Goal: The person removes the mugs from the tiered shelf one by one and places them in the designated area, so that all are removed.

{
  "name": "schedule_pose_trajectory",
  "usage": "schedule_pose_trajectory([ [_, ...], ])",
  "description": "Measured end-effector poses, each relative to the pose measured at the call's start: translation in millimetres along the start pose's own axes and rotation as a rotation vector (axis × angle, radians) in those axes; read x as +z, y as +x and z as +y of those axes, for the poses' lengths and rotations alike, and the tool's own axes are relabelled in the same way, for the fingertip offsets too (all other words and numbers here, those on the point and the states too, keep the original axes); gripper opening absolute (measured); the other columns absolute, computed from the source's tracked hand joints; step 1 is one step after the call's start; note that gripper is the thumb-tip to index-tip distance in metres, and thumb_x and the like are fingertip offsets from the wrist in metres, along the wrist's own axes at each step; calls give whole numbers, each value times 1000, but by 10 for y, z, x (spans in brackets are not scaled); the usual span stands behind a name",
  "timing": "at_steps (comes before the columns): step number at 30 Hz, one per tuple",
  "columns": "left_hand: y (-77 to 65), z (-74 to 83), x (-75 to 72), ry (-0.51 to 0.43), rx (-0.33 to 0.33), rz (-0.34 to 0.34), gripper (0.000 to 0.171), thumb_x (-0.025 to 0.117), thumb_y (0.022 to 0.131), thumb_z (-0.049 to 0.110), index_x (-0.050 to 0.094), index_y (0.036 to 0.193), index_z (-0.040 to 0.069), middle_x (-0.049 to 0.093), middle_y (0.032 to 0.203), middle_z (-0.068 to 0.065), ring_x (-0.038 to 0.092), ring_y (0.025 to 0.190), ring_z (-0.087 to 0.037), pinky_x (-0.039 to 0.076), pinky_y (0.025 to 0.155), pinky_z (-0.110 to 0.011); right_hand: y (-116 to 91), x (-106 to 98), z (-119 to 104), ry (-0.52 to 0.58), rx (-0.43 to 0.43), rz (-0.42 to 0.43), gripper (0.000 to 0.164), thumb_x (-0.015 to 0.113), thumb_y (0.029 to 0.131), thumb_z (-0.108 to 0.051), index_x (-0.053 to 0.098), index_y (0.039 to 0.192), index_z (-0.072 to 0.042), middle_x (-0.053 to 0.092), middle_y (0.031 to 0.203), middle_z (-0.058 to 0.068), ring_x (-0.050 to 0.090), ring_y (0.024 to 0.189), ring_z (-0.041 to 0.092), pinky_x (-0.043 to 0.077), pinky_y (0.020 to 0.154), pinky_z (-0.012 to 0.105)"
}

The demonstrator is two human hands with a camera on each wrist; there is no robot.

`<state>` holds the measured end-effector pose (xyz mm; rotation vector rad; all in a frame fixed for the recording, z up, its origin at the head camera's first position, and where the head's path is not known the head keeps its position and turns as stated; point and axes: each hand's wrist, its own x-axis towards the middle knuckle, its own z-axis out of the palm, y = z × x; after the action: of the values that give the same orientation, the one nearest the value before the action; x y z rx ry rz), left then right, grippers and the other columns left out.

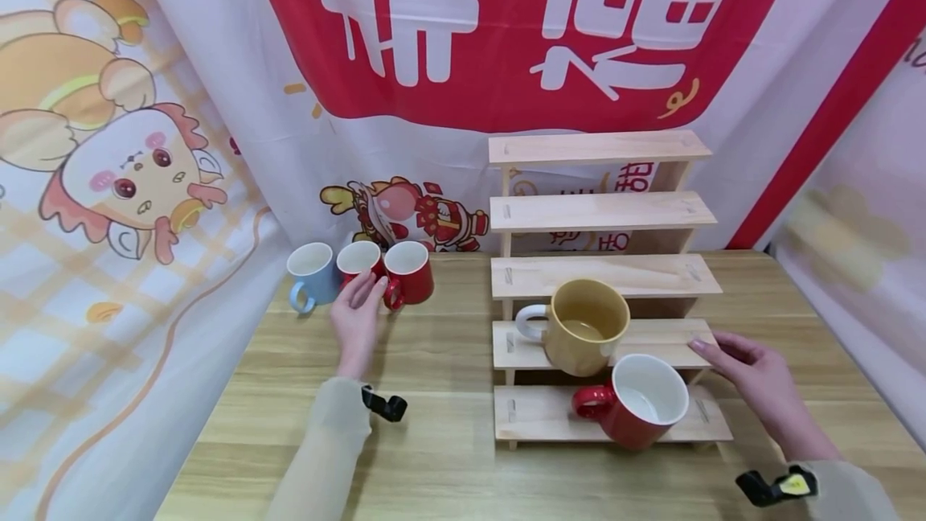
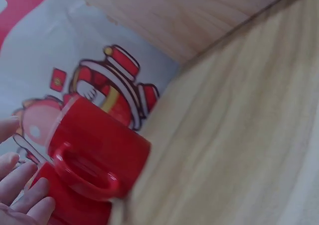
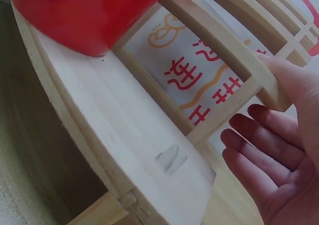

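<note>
My left hand [image 1: 356, 318] reaches to the middle red mug [image 1: 359, 258], its fingertips at the front of the mug near the rim. In the left wrist view the fingers [image 2: 20, 185] lie loosely bent beside the lower red mug [image 2: 75, 205]; whether they bear on it is hidden. A second red mug [image 1: 412, 273] stands to its right and a light blue mug [image 1: 314, 273] to its left. My right hand [image 1: 755, 384] rests its thumb on the right end of the stepped wooden rack [image 1: 651, 342]; the other fingers [image 3: 264, 155] hang loosely below the board.
A yellow mug [image 1: 586, 328] with a white handle stands on the rack's second step from the bottom. Another red mug [image 1: 644, 404] is on the lowest step, handle to the left. Printed cloth [image 1: 448, 159] hangs behind the wood-grain table [image 1: 427, 457].
</note>
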<state>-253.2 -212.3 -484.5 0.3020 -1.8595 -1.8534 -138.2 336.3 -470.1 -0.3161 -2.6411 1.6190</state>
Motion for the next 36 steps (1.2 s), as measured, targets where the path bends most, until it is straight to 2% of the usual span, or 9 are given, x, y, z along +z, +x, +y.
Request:
schedule_pose_trajectory([
  [7, -65, 297, 40, -41, 62, -32, 47, 82, 90, 29, 70, 128, 4, 72, 122, -7, 67, 114, -18, 54, 94, -25, 41, 24, -55, -83, 73, 9, 78, 73, 92, -54, 54, 142, 2, 64, 124, 6, 55, 93, -5, 50, 72, 16],
  [15, -234, 583, 181, -98, 66, -155, 45, 80, 92, 28, 70, 130, 8, 71, 124, -4, 66, 116, -17, 54, 95, -26, 59, 28, -93, -48, 103, -20, 84, 69, 94, -53, 44, 149, 6, 51, 142, 23, 50, 102, 2, 48, 73, 14],
  [20, -356, 715, 293, -131, 94, -238, 45, 81, 91, 24, 70, 129, 2, 72, 121, -8, 67, 115, -18, 52, 98, -28, 69, 36, -75, -28, 87, -2, 82, 71, 94, -51, 46, 147, 6, 55, 134, 15, 50, 101, 2, 49, 73, 13],
  [24, -471, 816, 385, -118, 120, -323, 46, 81, 90, 32, 71, 128, 8, 72, 121, -5, 67, 114, -18, 53, 97, -30, 73, 50, -58, 3, 53, 26, 78, 72, 94, -47, 49, 144, 8, 59, 117, -3, 53, 95, -1, 51, 72, 12],
  [27, -565, 894, 451, -123, 117, -400, 43, 81, 91, 29, 71, 128, 11, 71, 124, -6, 67, 115, -19, 54, 97, -31, 68, 51, -57, 21, 32, 37, 76, 73, 94, -44, 49, 143, 9, 58, 108, -14, 54, 93, -3, 51, 72, 11],
  [31, -705, 992, 540, -138, 98, -506, 41, 80, 91, 21, 70, 129, 8, 69, 127, -10, 66, 116, -25, 54, 98, -33, 66, 54, -52, 30, 24, 45, 75, 74, 94, -43, 50, 142, 9, 58, 105, -18, 54, 93, -3, 51, 72, 11],
  [36, -877, 1056, 640, -127, 85, -632, 43, 82, 90, 21, 70, 129, 10, 70, 127, -5, 65, 118, -25, 53, 99, -33, 74, 61, -49, 22, 33, 48, 76, 75, 93, -44, 51, 142, 8, 58, 106, -15, 54, 93, -3, 51, 72, 12],
])
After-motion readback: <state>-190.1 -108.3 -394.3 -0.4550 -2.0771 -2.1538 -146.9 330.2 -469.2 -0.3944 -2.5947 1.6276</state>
